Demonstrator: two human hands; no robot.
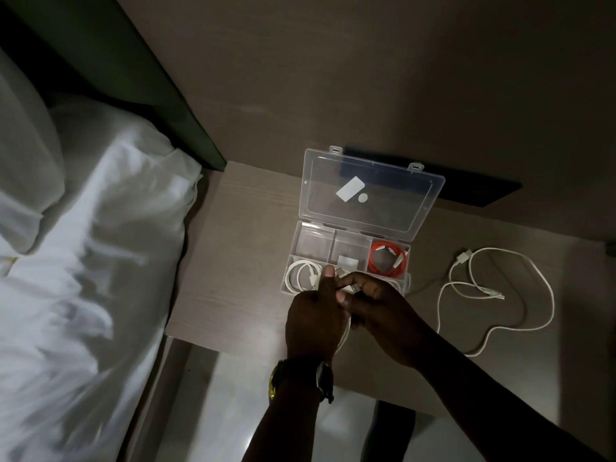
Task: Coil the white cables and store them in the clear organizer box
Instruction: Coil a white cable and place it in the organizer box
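Observation:
The clear organizer box (pixel 350 243) lies open on the bedside table (pixel 233 261), its lid (pixel 373 191) tipped back. A coiled white cable (pixel 301 273) fills the front left compartment and a coiled orange cable (pixel 389 258) the back right one. My left hand (pixel 313 318) and my right hand (pixel 383 315) meet just in front of the box, both closed on a white cable (pixel 346 331) whose USB plug (pixel 354 288) sticks out between the fingers. Another white cable (pixel 500 295) sprawls loose on the table to the right.
A bed with white sheets (pixel 83 261) runs along the left, close to the table's left edge. A dark flat object (pixel 466 191) lies behind the box lid against the wall. A watch (pixel 300 378) is on my left wrist. Floor shows below the table's front edge.

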